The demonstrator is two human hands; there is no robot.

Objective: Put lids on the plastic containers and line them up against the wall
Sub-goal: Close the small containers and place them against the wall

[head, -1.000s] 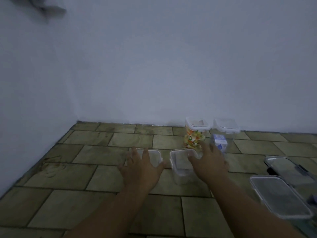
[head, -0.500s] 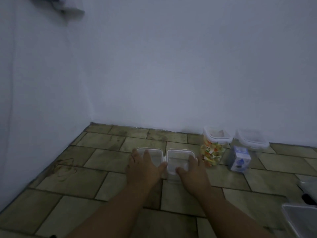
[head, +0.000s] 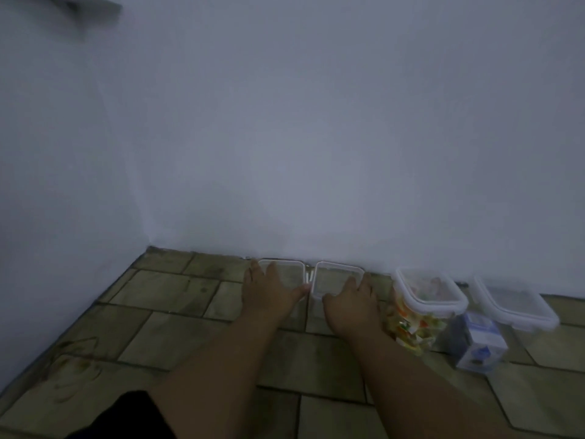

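My left hand lies spread flat on one clear container, my right hand spread on its neighbour; uneven pressure could skew them off the wall

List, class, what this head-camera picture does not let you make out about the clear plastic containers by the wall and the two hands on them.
- Head view: near sides of the two small clear lidded plastic containers, hidden by the left hand and right hand.
- Palm contact and grip, hidden by the backs of the hands.
- Print on the small white-and-blue carton in the clear lidded container at far right, too blurred to read.
- Dark shape at the top-left corner, blurred, cut off.
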